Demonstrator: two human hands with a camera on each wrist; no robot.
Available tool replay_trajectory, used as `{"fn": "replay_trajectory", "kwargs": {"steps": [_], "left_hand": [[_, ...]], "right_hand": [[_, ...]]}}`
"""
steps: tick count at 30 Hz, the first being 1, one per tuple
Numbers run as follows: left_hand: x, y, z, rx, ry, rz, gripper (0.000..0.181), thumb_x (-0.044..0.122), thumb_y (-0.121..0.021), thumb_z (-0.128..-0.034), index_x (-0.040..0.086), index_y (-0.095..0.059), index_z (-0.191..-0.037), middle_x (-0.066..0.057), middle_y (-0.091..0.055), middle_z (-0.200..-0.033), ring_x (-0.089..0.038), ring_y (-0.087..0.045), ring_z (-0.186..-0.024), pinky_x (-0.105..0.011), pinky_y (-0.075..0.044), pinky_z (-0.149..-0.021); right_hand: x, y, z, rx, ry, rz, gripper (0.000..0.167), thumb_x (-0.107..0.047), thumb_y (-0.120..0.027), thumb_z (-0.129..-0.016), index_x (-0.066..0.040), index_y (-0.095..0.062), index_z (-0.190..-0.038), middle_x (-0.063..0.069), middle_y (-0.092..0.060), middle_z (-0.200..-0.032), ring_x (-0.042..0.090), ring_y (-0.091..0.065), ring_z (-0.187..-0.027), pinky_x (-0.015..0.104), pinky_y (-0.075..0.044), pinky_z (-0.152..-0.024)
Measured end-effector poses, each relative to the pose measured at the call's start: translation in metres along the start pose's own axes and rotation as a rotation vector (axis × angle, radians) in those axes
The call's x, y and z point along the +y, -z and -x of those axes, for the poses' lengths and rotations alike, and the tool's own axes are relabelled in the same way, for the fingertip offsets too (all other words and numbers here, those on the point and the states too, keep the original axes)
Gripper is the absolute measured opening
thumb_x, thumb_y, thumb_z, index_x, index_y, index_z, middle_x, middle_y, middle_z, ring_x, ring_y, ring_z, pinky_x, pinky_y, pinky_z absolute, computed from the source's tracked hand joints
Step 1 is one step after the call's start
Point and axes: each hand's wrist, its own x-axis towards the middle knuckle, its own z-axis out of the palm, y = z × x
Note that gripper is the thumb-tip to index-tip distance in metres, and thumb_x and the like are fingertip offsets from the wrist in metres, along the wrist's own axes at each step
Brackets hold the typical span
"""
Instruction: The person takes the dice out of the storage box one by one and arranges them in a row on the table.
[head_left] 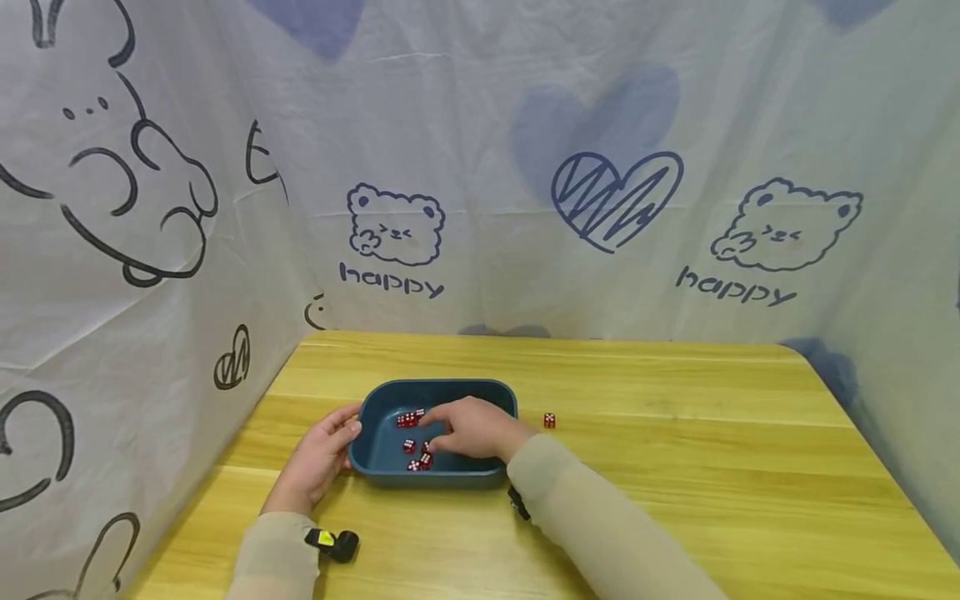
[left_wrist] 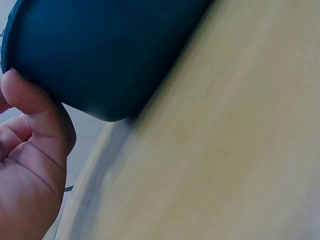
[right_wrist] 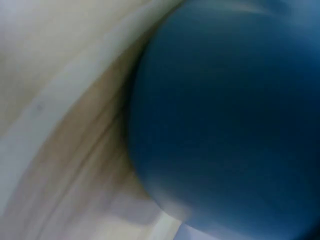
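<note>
A dark blue rectangular tray (head_left: 465, 480) stands on the table, its outer wall also showing in the left wrist view (left_wrist: 110, 50) and, blurred, in the right wrist view (right_wrist: 225, 115). My left hand (head_left: 318, 458) (left_wrist: 32, 165) grips its left end, thumb at the rim. My right hand (head_left: 476, 429) reaches over the right part of the tray, thumb and forefinger apart, close to red dice. Several dice lie inside: a group (head_left: 405, 422) near the back, a single die (head_left: 408, 446) and more (head_left: 415, 466) near the front wall. The right wrist view does not show the hand.
One red die (head_left: 550, 421) lies on the yellow wooden table (head_left: 675, 458), right of the tray. Printed white cloth (head_left: 487, 275) hangs behind the table and along both sides.
</note>
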Motion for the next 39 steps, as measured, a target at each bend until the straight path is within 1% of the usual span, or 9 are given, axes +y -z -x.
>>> {"fn": "replay_trajectory", "kwargs": {"steps": [2, 4, 8, 12, 14, 19, 23, 30, 39], "left_hand": [[0.001, -0.001, 0.000, -0.001, 0.001, 0.000, 0.049, 0.013, -0.049, -0.1083, -0.005, -0.036, -0.152, -0.010, -0.055, -0.112, -0.012, -0.055, -0.070, -0.021, -0.048, -0.058], [0.001, -0.001, 0.000, 0.000, 0.001, -0.002, 0.049, 0.013, -0.049, -0.1082, -0.005, -0.036, -0.152, -0.011, -0.055, -0.113, -0.012, -0.055, -0.070, -0.021, -0.048, -0.058], [0.001, -0.001, 0.000, 0.006, 0.005, -0.004, 0.049, 0.012, -0.049, -0.1081, -0.005, -0.036, -0.152, -0.011, -0.054, -0.112, -0.012, -0.054, -0.070, -0.021, -0.048, -0.057], [0.001, -0.001, -0.001, 0.011, 0.011, -0.003, 0.048, 0.012, -0.049, -0.1081, -0.004, -0.037, -0.152, -0.010, -0.054, -0.110, -0.012, -0.055, -0.069, -0.021, -0.048, -0.057], [0.001, -0.001, -0.001, 0.009, 0.008, -0.003, 0.049, 0.012, -0.049, -0.1081, -0.005, -0.037, -0.152, -0.010, -0.054, -0.109, -0.012, -0.055, -0.070, -0.021, -0.048, -0.057], [0.000, -0.001, -0.001, 0.003, 0.006, -0.001, 0.049, 0.012, -0.049, -0.1081, -0.005, -0.036, -0.152, -0.011, -0.054, -0.111, -0.012, -0.055, -0.070, -0.021, -0.048, -0.057], [0.000, -0.001, -0.002, 0.011, 0.015, -0.004, 0.048, 0.012, -0.049, -0.1082, -0.004, -0.037, -0.152, -0.011, -0.054, -0.111, -0.012, -0.055, -0.070, -0.021, -0.048, -0.057], [0.000, -0.002, -0.001, 0.013, 0.013, -0.002, 0.049, 0.012, -0.049, -0.1080, -0.005, -0.036, -0.152, -0.012, -0.054, -0.112, -0.012, -0.055, -0.071, -0.021, -0.048, -0.057], [0.001, -0.002, -0.001, 0.015, 0.016, -0.004, 0.048, 0.011, -0.048, -0.1083, -0.005, -0.036, -0.152, -0.012, -0.055, -0.112, -0.012, -0.055, -0.071, -0.021, -0.048, -0.058]], "right_hand": [[0.001, -0.003, -0.002, -0.010, 0.000, 0.018, 0.041, -0.037, -0.068, -0.098, -0.027, -0.065, -0.137, -0.011, -0.063, -0.079, 0.008, -0.052, -0.065, 0.027, -0.046, -0.074], [0.003, -0.005, -0.004, -0.014, 0.001, 0.032, 0.040, -0.036, -0.068, -0.098, -0.027, -0.065, -0.137, -0.014, -0.068, -0.096, 0.007, -0.055, -0.073, 0.027, -0.048, -0.080], [0.005, -0.011, -0.007, -0.031, -0.009, 0.045, 0.037, -0.035, -0.069, -0.097, -0.029, -0.067, -0.134, -0.014, -0.067, -0.117, 0.006, -0.058, -0.086, 0.029, -0.050, -0.089], [0.006, -0.015, -0.010, -0.051, 0.000, 0.064, 0.036, -0.032, -0.070, -0.097, -0.029, -0.067, -0.133, -0.013, -0.067, -0.121, 0.006, -0.060, -0.093, 0.029, -0.050, -0.091], [0.007, -0.017, -0.011, -0.061, 0.008, 0.075, 0.035, -0.030, -0.070, -0.097, -0.030, -0.068, -0.132, -0.013, -0.065, -0.124, 0.006, -0.059, -0.101, 0.029, -0.049, -0.095], [0.007, -0.019, -0.011, -0.085, 0.013, 0.077, 0.031, -0.027, -0.071, -0.096, -0.030, -0.071, -0.127, -0.014, -0.066, -0.118, 0.006, -0.059, -0.102, 0.029, -0.049, -0.095], [0.006, -0.019, -0.010, -0.092, 0.015, 0.071, 0.023, -0.027, -0.072, -0.096, -0.030, -0.074, -0.119, -0.015, -0.067, -0.107, 0.005, -0.058, -0.092, 0.028, -0.050, -0.091], [0.007, -0.019, -0.011, -0.083, 0.018, 0.080, 0.018, -0.028, -0.072, -0.095, -0.031, -0.075, -0.113, -0.016, -0.066, -0.106, 0.005, -0.059, -0.095, 0.029, -0.049, -0.093], [0.005, -0.018, -0.010, -0.034, -0.014, 0.047, 0.015, -0.033, -0.070, -0.096, -0.032, -0.074, -0.111, -0.017, -0.062, -0.086, 0.007, -0.055, -0.078, 0.027, -0.048, -0.075]]}}
